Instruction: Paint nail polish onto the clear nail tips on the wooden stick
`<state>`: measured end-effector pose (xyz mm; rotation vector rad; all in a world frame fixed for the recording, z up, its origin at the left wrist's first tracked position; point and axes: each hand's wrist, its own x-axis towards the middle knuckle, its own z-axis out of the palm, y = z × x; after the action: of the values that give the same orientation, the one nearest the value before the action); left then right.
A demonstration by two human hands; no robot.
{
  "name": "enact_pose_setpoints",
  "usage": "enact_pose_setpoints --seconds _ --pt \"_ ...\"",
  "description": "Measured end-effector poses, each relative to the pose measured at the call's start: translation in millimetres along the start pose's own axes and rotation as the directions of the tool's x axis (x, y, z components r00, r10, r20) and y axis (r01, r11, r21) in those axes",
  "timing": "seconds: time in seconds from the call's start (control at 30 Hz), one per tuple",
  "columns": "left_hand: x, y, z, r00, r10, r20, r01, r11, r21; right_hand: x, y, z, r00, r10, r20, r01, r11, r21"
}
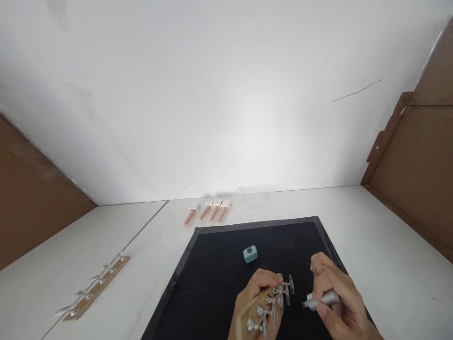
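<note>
My left hand (260, 288) is wrapped round a wooden strip (253, 307) carrying several metal posts with clear, flat knobs, which point to the right. Just right of it, my right hand (338, 293) grips a small silver tool (327, 299) with a dark tip pointing left toward the strip. The tip and the knobs are apart. Both hands are above the black mat (212, 283). Beyond my left hand, a small teal block (250, 254) with a dark round piece on top rests on the mat.
A similar wooden strip with metal hooks (101, 288) lies on the white table at the left. Several pink-handled pieces with white heads (214, 210) lie behind the mat. A white wall (226, 104) rises behind, with brown cardboard panels (417, 165) at both sides.
</note>
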<state>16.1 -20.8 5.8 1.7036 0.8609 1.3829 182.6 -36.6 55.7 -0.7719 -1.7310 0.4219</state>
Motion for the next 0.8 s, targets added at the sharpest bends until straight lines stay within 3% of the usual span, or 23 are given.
enact_pose_setpoints --seconds 0.07,0.13,0.27,0.4,0.53,0.8 --pt "-1 -5 -1.6 0.989 0.149 -0.013 -0.147 0.985 0.089 -6 3 2 1.0 -0.016 0.012 0.016 1.0 0.004" --pt "-1 -8 -3.7 0.961 0.252 0.115 -0.269 0.949 0.167 -13 7 3 0.999 -0.032 0.038 0.032 0.999 -0.004" --pt "1 -10 -4.9 0.927 0.316 0.203 -0.361 0.898 0.253 -20 15 1 0.991 -0.1 0.093 0.106 0.992 -0.061" --pt "1 -9 1.6 0.954 0.281 0.106 -0.295 0.943 0.155 -20 16 1 0.986 -0.124 0.109 0.131 0.989 -0.063" --pt "-2 -5 7.2 0.985 0.175 -0.003 -0.174 0.983 0.061 -20 13 4 0.998 -0.042 0.047 0.043 0.999 -0.019" --pt "-4 -4 6.1 0.999 0.052 0.007 -0.051 0.997 -0.05 -18 8 4 0.998 0.043 0.046 -0.044 0.999 0.02"
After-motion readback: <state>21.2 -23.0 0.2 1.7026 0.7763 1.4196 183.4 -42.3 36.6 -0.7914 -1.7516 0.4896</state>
